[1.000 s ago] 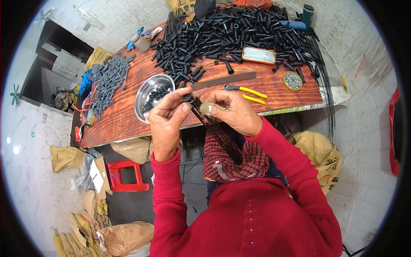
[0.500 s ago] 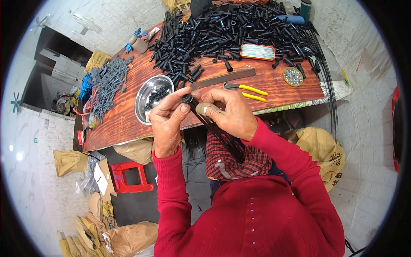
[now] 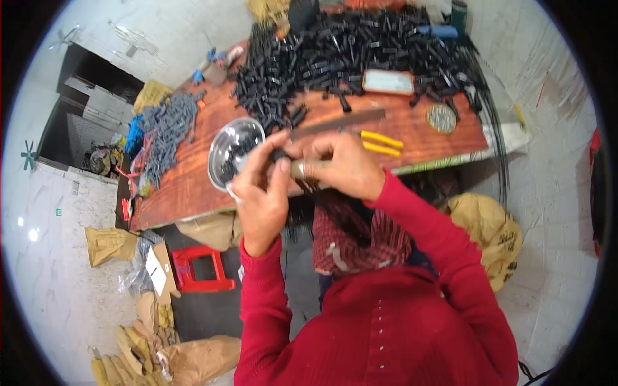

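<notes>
Close together above the near edge of the table, both hands work on one small black tubular piece [image 3: 278, 155]. My left hand [image 3: 262, 196] pinches its end between thumb and fingers. My right hand [image 3: 344, 166] is closed against the piece from the other side, with a tan covering on its thumb. Fingers and blur hide most of the piece. Just beyond my left hand stands a shiny steel bowl [image 3: 214, 154] with small black parts in it. Yellow-handled pliers [image 3: 383, 143] and a flat dark bar [image 3: 341, 123] lie beyond my right hand.
A large heap of black tubular pieces [image 3: 341, 51] covers the far table, with long black strands [image 3: 499, 148] over its right edge. A rectangular tin [image 3: 387, 82] and a round tin of small metal bits [image 3: 441, 118] sit right. Grey parts [image 3: 170, 128] are piled left. A red stool [image 3: 205, 270] stands below.
My hands have drawn closer round the black piece, and its end and the dark strands below it show less. The view has shifted slightly and blurred.
</notes>
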The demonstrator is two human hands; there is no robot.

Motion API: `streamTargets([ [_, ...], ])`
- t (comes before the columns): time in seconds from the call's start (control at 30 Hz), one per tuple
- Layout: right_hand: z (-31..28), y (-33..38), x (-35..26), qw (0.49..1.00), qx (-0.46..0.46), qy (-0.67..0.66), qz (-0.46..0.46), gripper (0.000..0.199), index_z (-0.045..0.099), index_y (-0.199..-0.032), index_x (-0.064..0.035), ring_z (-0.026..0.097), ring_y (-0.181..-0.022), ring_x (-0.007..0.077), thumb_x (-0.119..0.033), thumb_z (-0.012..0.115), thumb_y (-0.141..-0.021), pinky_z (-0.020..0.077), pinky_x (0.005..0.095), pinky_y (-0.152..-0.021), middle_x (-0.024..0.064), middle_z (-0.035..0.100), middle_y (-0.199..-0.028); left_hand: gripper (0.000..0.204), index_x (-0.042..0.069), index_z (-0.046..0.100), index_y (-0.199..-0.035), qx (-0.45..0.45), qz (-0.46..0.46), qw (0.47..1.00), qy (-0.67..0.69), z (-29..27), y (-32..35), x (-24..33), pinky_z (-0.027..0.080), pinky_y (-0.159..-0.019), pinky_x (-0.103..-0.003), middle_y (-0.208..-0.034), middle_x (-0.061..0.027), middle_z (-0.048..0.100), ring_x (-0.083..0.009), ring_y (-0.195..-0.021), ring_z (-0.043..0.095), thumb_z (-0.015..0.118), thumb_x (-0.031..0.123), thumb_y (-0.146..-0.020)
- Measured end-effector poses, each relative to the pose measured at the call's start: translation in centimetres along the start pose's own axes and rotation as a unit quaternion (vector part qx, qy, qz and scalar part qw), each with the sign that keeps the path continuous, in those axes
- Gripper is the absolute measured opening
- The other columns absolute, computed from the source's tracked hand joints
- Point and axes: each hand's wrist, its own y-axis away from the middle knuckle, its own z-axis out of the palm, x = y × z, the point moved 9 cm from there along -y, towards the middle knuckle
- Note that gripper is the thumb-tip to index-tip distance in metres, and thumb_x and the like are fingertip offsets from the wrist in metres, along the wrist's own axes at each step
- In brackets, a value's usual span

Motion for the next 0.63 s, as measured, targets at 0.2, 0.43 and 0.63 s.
streamTargets([
  [0.2, 0.6, 1.4, 0.7, 0.984, 0.106, -0.074, -0.12, 0.028, 0.073, -0.097, -0.0049, 0.069, -0.079, 0.0169, -0.029, 0.072, -0.083, 0.0514, 0.0322, -0.068, 0.0123, 0.071, -0.086, 0.029, -0.003, 0.061, -0.114, 0.027, 0.046, 0.995, -0.088, 0.4, 1.5, -1.7, 0.052, -0.078, -0.031, -0.096, -0.0159, 0.068, -0.0226, -0.087, 0.067, 0.054, -0.001, -0.086],
  [0.43, 4.2, 1.9, 3.8, 0.949, 0.083, -0.2, -0.229, 0.039, 0.061, -0.099, -0.0012, 0.06, -0.063, 0.0166, -0.038, 0.049, -0.1, 0.0466, 0.033, -0.057, 0.0045, 0.062, -0.072, 0.028, -0.005, 0.055, -0.118, -0.001, 0.098, 0.993, -0.058, 2.6, 0.7, -1.9, 0.047, -0.064, -0.023, -0.082, -0.0044, 0.059, -0.0089, -0.072, 0.057, 0.045, -0.001, -0.092],
  [0.63, 6.6, 3.3, 4.7, 0.953, -0.007, -0.3, -0.03, 0.047, 0.057, -0.092, -0.0063, 0.046, -0.054, 0.0103, -0.047, 0.035, -0.103, 0.0348, 0.024, -0.05, 0.001, 0.05, -0.065, 0.03, -0.003, 0.053, -0.121, -0.043, 0.097, 0.994, 0.033, 3.2, 0.6, -0.2, 0.048, -0.067, -0.023, -0.08, -0.0052, 0.058, -0.0114, -0.073, 0.059, 0.042, 0.001, -0.094],
])
